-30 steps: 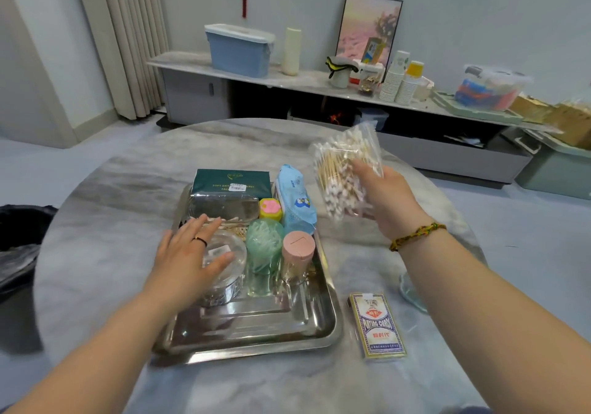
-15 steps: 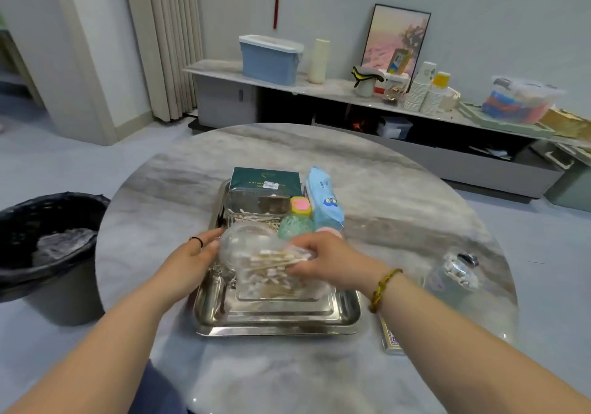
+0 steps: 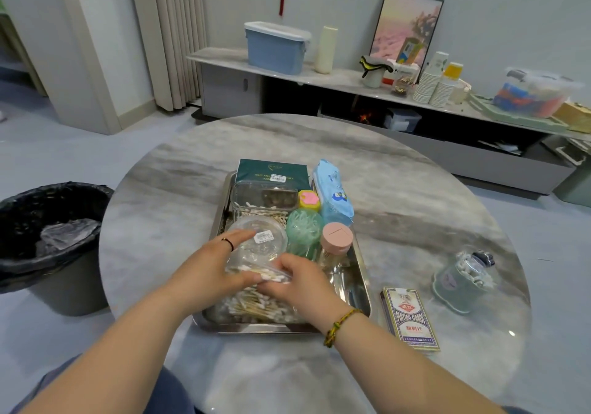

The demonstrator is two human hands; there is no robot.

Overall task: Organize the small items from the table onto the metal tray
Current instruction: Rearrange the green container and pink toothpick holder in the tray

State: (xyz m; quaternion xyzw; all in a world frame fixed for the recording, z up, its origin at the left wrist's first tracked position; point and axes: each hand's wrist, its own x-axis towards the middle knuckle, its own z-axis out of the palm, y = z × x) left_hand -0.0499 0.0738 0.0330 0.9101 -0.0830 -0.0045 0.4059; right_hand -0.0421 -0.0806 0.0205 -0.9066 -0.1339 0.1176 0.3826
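Both hands, left hand (image 3: 211,266) and right hand (image 3: 299,281), press closed on the clear plastic bag of cotton swabs (image 3: 252,301), settling it in the shiny metal tray (image 3: 359,285) at its near end. Next, probably the blue playing-card box (image 3: 409,317) on the marble counter (image 3: 399,209).

Silver tray (image 3: 360,273), grey-veined table (image 3: 399,209), pink lid (image 3: 337,236), blue-patterned card pack (image 3: 411,321).
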